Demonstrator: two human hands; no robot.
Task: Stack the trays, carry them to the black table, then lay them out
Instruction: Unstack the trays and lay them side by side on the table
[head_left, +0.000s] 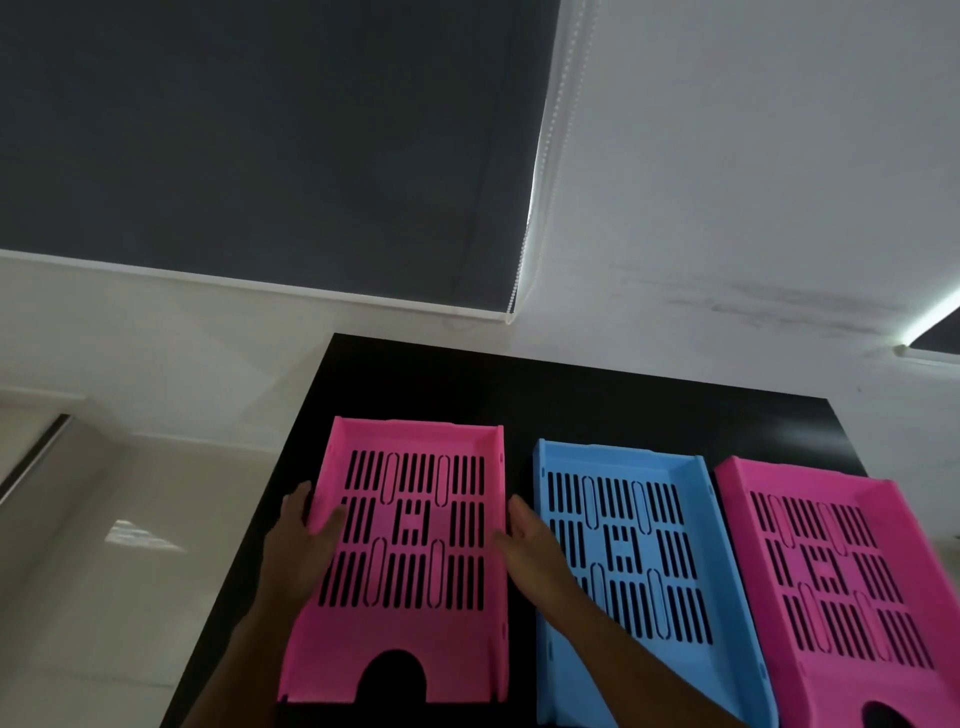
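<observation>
The black surface (415, 384) in front of me carries three slotted trays laid side by side in a single row, none stacked on another, so I judge the stacking and carrying stages complete and the laying-out stage nearly so. The right pink tray (857, 597) lies at the right end of the row, its far corner reaching past the surface's right edge and its near end cut off by the frame. The blue tray (644, 545) lies in the middle, just beside the right pink tray and separated from the left one by a narrow strip of bare surface. The left pink tray (410, 551) lies flat at the left end, its notched front edge toward me. My left hand (301, 540) grips this tray's left wall, thumb resting inside on the slotted floor and fingers outside. My right hand (530, 540) is open, fingers extended, resting against the tray's right wall in the gap beside the blue tray. Remaining work, as I judge it: final squaring of the left pink tray, then release. No further trays are visible.
</observation>
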